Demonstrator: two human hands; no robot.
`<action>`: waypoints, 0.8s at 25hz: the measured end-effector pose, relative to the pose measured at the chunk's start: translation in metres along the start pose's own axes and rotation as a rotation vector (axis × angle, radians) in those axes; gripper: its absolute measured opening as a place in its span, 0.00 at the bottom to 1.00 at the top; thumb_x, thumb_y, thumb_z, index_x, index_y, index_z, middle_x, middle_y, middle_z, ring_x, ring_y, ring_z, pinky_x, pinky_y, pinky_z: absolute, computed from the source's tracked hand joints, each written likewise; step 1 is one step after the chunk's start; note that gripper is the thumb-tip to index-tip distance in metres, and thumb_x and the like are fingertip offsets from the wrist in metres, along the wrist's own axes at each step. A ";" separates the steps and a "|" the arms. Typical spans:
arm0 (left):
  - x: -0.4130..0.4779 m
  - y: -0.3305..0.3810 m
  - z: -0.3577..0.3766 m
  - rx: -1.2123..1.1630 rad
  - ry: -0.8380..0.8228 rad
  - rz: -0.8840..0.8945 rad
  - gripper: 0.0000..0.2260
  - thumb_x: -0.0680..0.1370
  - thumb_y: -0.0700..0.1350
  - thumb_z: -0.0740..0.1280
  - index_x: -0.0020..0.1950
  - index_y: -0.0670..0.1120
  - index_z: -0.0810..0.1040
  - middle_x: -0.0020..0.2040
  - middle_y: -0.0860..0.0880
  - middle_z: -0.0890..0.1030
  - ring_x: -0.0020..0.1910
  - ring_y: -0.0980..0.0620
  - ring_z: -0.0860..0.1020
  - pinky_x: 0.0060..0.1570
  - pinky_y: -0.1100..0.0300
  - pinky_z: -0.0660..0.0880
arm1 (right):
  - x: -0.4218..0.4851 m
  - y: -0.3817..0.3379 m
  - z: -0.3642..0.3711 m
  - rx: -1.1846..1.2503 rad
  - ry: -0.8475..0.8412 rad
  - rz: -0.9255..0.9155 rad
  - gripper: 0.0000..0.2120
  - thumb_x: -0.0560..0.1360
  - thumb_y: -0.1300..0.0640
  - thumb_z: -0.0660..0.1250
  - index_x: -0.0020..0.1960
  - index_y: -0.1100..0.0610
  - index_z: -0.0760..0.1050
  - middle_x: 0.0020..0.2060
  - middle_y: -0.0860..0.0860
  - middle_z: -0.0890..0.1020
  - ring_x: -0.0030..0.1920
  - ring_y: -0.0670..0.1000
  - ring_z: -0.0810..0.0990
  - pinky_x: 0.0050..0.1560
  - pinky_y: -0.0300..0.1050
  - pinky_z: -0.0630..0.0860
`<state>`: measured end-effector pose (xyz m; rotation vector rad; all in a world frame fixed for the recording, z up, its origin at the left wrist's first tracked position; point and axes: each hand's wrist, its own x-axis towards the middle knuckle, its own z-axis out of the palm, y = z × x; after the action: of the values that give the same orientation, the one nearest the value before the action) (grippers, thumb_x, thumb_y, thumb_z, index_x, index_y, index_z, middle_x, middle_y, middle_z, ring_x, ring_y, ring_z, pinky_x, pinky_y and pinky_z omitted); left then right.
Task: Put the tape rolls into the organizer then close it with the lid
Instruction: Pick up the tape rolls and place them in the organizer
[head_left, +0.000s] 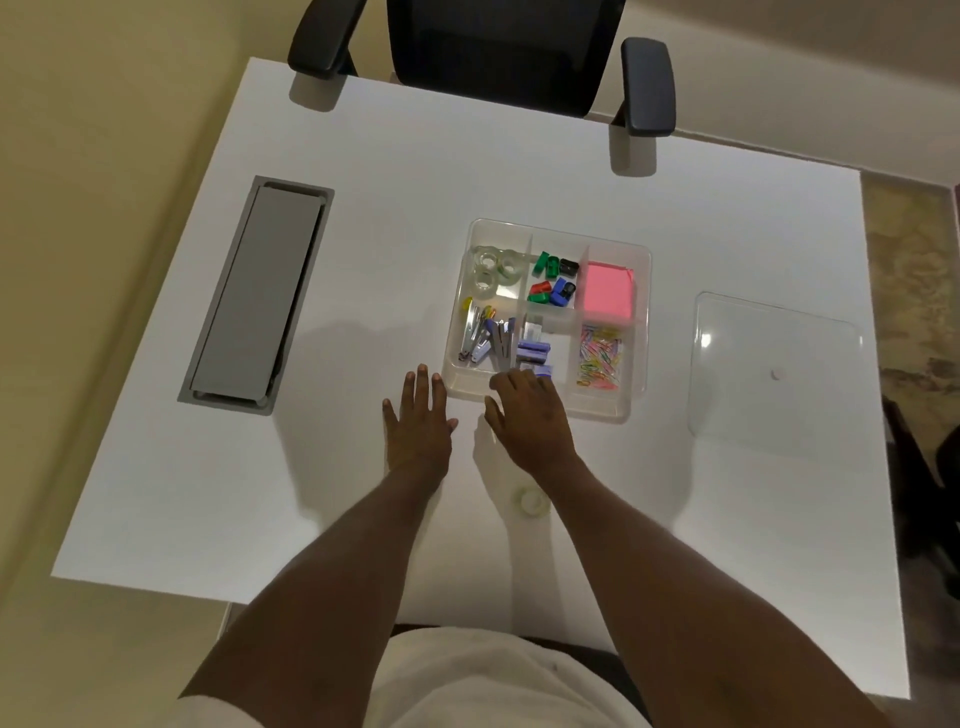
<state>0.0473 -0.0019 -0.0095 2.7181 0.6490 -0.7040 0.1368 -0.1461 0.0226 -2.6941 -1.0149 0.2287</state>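
Observation:
A clear plastic organizer (640, 322) with several compartments sits mid-table. Three clear tape rolls (493, 270) lie in its far-left compartment. One more clear tape roll (531, 502) lies on the table near me, partly under my right forearm. The clear lid (774, 371) lies flat to the right of the organizer. My left hand (418, 423) rests flat on the table, fingers spread, just left of the organizer's near corner. My right hand (530, 415) hovers over the organizer's near edge, fingers curled downward, nothing visibly in it.
The organizer also holds sharpeners (555, 278), pink sticky notes (607, 293), staplers (491, 340) and coloured paper clips (600, 358). A grey cable hatch (254, 296) is set into the white table at the left. A black office chair (498, 47) stands at the far side.

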 end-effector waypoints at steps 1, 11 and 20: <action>-0.001 -0.001 0.000 0.005 0.002 0.004 0.33 0.87 0.57 0.53 0.85 0.46 0.40 0.85 0.43 0.37 0.84 0.42 0.38 0.82 0.36 0.49 | -0.014 0.002 0.003 0.016 -0.019 0.025 0.12 0.80 0.52 0.66 0.61 0.57 0.78 0.54 0.54 0.83 0.54 0.55 0.81 0.58 0.52 0.77; 0.000 -0.004 0.005 0.024 -0.008 0.031 0.32 0.87 0.55 0.51 0.84 0.45 0.38 0.84 0.43 0.35 0.84 0.42 0.37 0.82 0.36 0.48 | -0.133 0.025 0.017 0.087 -0.232 0.217 0.27 0.74 0.36 0.67 0.66 0.51 0.71 0.59 0.48 0.77 0.57 0.53 0.76 0.59 0.49 0.73; -0.002 -0.004 0.004 0.024 0.006 0.033 0.32 0.87 0.55 0.52 0.84 0.45 0.39 0.85 0.43 0.38 0.85 0.43 0.39 0.82 0.37 0.51 | -0.141 0.021 0.014 0.067 -0.256 0.210 0.23 0.72 0.48 0.75 0.63 0.54 0.75 0.59 0.53 0.78 0.55 0.56 0.79 0.57 0.51 0.76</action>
<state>0.0423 -0.0009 -0.0127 2.7467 0.6000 -0.7009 0.0422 -0.2528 0.0113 -2.7579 -0.7692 0.6489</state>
